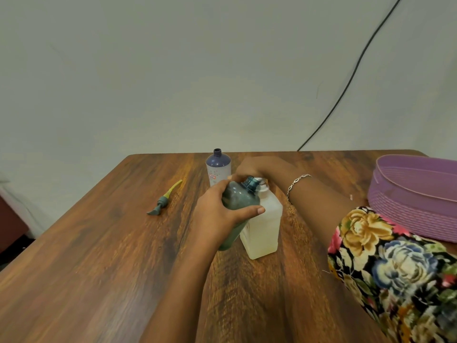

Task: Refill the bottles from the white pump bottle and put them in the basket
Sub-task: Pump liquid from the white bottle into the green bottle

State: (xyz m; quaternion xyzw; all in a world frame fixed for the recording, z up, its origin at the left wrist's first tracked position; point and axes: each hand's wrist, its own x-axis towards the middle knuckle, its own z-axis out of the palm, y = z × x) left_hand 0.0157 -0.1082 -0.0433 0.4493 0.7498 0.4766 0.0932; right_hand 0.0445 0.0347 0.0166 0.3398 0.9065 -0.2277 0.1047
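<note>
Teal plastic fills the middle of my feed: a see-through teal bottle (238,206) with no cap is tilted to the right, its open neck up against the pump of the white pump bottle (263,229). The left hand (217,214) grips the teal bottle round its body, with the fingers (220,190) curled over the far side and the thumb lying across the near side. The white pump bottle stands upright on the wooden surface (99,256), just beside the teal one and touching it.

The right hand (257,167) reaches in over the pump top. It is blurred and partly hidden by the teal neck, so I cannot tell how its fingers are set. A silver bracelet (298,181) sits on that wrist, above a floral sleeve (395,268).

Behind them, near the far edge, an uncapped bottle with a dark blue top (218,167) stands upright. A loose pump head (163,200) lies on the surface, well to the left. The purple basket (415,194) rests at the right edge.
</note>
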